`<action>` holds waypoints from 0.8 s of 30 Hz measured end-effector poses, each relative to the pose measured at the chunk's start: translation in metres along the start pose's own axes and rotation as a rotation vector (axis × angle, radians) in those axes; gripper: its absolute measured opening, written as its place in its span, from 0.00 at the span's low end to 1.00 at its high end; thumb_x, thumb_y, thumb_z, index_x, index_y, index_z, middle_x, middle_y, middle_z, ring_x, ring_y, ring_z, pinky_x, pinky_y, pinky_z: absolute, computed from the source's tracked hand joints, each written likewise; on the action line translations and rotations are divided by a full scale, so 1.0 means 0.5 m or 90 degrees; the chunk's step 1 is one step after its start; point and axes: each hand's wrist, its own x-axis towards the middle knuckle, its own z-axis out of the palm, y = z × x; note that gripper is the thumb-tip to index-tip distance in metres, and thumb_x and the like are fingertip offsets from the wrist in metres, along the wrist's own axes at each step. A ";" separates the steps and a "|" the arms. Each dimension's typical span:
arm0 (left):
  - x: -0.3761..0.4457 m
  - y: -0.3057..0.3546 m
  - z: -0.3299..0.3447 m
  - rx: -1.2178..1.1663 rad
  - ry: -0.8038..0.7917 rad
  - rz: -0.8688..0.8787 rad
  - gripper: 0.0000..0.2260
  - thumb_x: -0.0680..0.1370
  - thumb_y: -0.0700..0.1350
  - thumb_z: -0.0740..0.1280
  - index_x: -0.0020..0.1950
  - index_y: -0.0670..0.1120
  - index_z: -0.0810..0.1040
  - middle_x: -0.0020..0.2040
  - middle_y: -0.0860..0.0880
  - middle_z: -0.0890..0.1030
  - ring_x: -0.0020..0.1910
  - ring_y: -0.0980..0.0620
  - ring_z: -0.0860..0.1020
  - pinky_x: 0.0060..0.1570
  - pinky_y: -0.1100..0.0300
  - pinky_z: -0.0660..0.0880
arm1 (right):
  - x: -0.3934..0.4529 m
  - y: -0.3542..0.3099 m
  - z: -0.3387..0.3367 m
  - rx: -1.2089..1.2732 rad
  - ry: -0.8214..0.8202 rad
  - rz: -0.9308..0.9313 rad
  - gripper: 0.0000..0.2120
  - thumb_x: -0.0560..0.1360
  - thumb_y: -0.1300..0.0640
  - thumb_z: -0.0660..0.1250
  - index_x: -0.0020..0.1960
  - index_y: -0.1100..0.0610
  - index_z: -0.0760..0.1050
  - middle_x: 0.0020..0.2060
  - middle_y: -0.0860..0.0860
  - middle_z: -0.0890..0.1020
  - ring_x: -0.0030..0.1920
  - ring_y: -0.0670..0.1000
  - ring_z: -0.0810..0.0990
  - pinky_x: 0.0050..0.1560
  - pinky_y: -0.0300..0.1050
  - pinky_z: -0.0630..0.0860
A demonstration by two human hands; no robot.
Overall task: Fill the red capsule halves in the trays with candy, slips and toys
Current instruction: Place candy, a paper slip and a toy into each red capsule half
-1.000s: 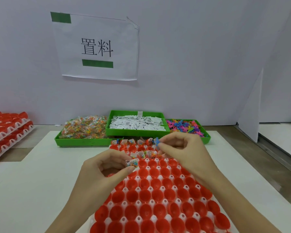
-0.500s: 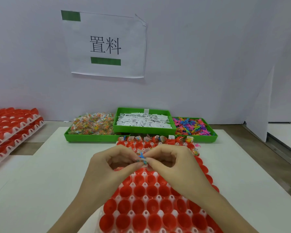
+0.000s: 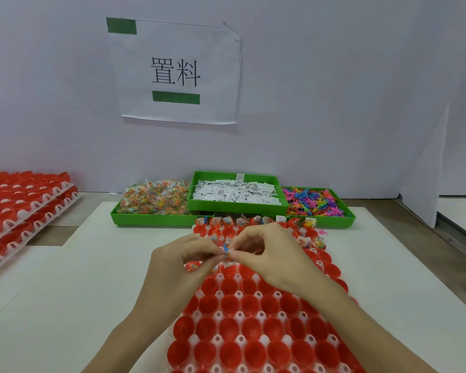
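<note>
Pinching: my left hand (image 3: 172,267) and right hand (image 3: 273,255) together gripped a small blue plastic toy (image 3: 225,249) over the tray.
Tray: white plastic tray (image 3: 218,314) held red capsule halves (image 3: 228,325); only far rows filled.
Bins: green plastic bins (image 3: 156,218) held wrapped candy (image 3: 154,197), white paper slips (image 3: 234,192), bright toys (image 3: 311,201).

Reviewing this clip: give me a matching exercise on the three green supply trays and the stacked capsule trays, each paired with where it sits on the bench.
Things:
1. candy tray
2. slip tray
3. toy tray
4. stacked capsule trays

Places:
A. far left edge of the bench
B. middle of the green row, raised above its neighbours
C. right end of the green row
D. left end of the green row

Pairs: 1-D, 2-B, 3-C, 4-A
</note>
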 end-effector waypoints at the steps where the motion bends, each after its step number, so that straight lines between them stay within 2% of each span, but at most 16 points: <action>1: -0.001 -0.003 0.002 0.054 -0.005 0.033 0.07 0.71 0.38 0.79 0.44 0.49 0.88 0.44 0.56 0.85 0.45 0.54 0.84 0.49 0.64 0.79 | 0.000 0.006 0.006 -0.013 0.000 0.010 0.02 0.75 0.54 0.76 0.45 0.52 0.86 0.38 0.46 0.87 0.41 0.41 0.84 0.48 0.40 0.82; 4: 0.001 -0.010 0.010 0.169 -0.015 0.086 0.06 0.69 0.42 0.81 0.42 0.51 0.88 0.44 0.57 0.83 0.48 0.53 0.78 0.51 0.66 0.72 | -0.002 0.023 0.015 -0.032 0.004 0.029 0.02 0.75 0.54 0.76 0.44 0.52 0.86 0.38 0.46 0.86 0.40 0.43 0.84 0.47 0.41 0.81; 7: 0.000 -0.017 0.018 0.239 -0.045 0.123 0.08 0.67 0.40 0.83 0.40 0.50 0.88 0.42 0.56 0.82 0.45 0.52 0.74 0.48 0.68 0.69 | -0.006 0.031 0.026 -0.045 0.006 0.040 0.02 0.75 0.53 0.76 0.43 0.50 0.85 0.37 0.47 0.85 0.40 0.45 0.83 0.45 0.43 0.81; 10: -0.002 -0.023 0.019 0.276 -0.056 0.140 0.09 0.66 0.38 0.83 0.40 0.49 0.87 0.39 0.57 0.83 0.44 0.52 0.72 0.47 0.67 0.69 | -0.006 0.032 0.036 -0.036 0.009 0.045 0.03 0.75 0.54 0.76 0.43 0.51 0.85 0.36 0.48 0.85 0.39 0.46 0.83 0.46 0.44 0.82; 14: 0.000 -0.027 0.016 0.282 -0.037 0.138 0.09 0.67 0.38 0.83 0.40 0.49 0.86 0.38 0.59 0.83 0.46 0.55 0.69 0.47 0.69 0.68 | -0.003 0.030 0.036 -0.029 0.005 0.056 0.03 0.75 0.54 0.76 0.43 0.53 0.86 0.36 0.47 0.86 0.39 0.44 0.84 0.45 0.42 0.82; 18: -0.001 -0.033 0.018 0.284 -0.057 0.126 0.09 0.67 0.39 0.83 0.40 0.50 0.86 0.38 0.60 0.83 0.46 0.54 0.70 0.47 0.70 0.67 | 0.000 0.024 0.039 -0.080 -0.011 0.050 0.04 0.76 0.53 0.75 0.45 0.53 0.86 0.37 0.47 0.85 0.39 0.44 0.83 0.45 0.39 0.81; 24: 0.009 -0.036 0.028 0.327 -0.093 0.184 0.06 0.70 0.41 0.81 0.39 0.49 0.87 0.43 0.56 0.82 0.46 0.47 0.73 0.46 0.63 0.70 | 0.001 0.022 0.037 -0.189 -0.020 0.026 0.03 0.77 0.54 0.73 0.48 0.51 0.86 0.38 0.43 0.79 0.39 0.43 0.79 0.42 0.34 0.78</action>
